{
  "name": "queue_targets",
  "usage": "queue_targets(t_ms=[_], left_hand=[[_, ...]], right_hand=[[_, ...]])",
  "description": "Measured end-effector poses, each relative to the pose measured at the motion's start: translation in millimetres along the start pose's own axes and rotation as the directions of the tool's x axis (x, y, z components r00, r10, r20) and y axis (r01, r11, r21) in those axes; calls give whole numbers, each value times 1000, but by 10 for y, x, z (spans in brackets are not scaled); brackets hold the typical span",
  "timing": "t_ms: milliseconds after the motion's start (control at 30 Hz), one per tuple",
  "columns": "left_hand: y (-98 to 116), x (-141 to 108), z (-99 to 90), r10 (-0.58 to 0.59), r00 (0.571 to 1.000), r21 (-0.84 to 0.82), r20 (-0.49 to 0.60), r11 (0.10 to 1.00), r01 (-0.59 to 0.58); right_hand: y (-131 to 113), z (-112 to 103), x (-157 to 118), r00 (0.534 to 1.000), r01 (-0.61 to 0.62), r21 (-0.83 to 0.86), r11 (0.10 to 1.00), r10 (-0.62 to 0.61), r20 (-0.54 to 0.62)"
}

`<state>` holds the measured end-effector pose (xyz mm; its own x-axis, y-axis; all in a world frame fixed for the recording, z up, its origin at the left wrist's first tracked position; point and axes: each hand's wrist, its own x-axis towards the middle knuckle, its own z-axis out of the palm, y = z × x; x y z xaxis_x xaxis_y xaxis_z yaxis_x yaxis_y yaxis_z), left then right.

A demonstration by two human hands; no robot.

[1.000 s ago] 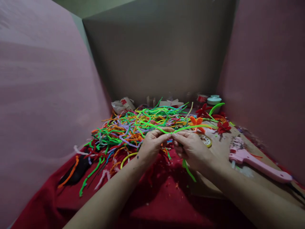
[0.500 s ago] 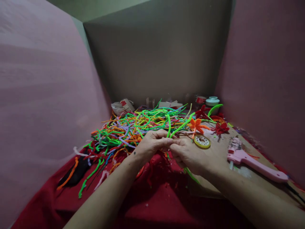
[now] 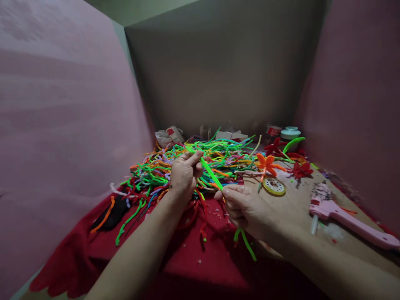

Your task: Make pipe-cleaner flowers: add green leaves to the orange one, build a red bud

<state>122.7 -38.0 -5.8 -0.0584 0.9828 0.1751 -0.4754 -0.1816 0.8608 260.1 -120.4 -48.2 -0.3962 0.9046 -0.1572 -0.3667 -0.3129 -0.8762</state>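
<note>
The left hand (image 3: 184, 174) and right hand (image 3: 245, 206) are now standing apart, whereas half a second ago their fingertips were meeting and two bright green strands were spreading upward from them; those strands now seem to be lying together as one bright green pipe-cleaner length (image 3: 211, 173), which is running straight and slanted between the hands, just in front of the heaped pipe cleaners (image 3: 150, 178); for the handling this is meaning, I judge, that the strands are being drawn into line rather than spread; the left fingers are pinching narrowly near the upper end, its tip poking out beyond them, while the right fingers are closing on the lower end; green pieces (image 3: 249, 246) are hanging below the right hand, though whether they are joining the same length I cannot tell; an orange pipe-cleaner flower (image 3: 265, 163), a yellow-rimmed tape roll (image 3: 274, 186) and a pink glue gun (image 3: 346, 221) are lying to the right.
</note>
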Motion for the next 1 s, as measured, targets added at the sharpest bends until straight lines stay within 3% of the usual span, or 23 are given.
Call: queue_targets(t_ms=[200, 267, 367, 433, 500, 633, 733, 833, 1000], left_hand=[[114, 56, -48, 116, 993, -26, -10, 993, -116], [117, 34, -41, 119, 992, -68, 43, 991, -116], [44, -73, 5, -83, 973, 11, 217, 997, 83], [-35, -172, 50, -322, 889, 220, 324, 940, 260], [-106, -253, 91, -385, 840, 365, 382, 898, 245], [-149, -280, 109, -285, 913, 417, 293, 897, 146], [-130, -217, 66, -240, 941, 440, 237, 890, 117], [-130, -165, 15, -247, 939, 433, 239, 893, 124], [-164, -166, 1, -376, 888, 497, 265, 843, 208]], right_hand=[[-28, 8, -15, 999, 27, -4, 1000, -27, -31], [-58, 0, -11, 995, 80, -18, 997, -81, -53], [-106, -25, 4, 987, 148, -20, 989, -149, -68], [-122, -55, 21, 985, 158, -9, 987, -158, -69], [-120, -93, 42, 989, 139, 10, 990, -138, -50], [-90, -131, 64, 990, 141, 0, 990, -141, -29], [-88, -97, 57, 990, 125, -73, 989, -129, -52], [-107, -62, 51, 989, 120, -155, 981, -131, -62], [-136, -90, 70, 982, 138, -209, 968, -160, -96]])
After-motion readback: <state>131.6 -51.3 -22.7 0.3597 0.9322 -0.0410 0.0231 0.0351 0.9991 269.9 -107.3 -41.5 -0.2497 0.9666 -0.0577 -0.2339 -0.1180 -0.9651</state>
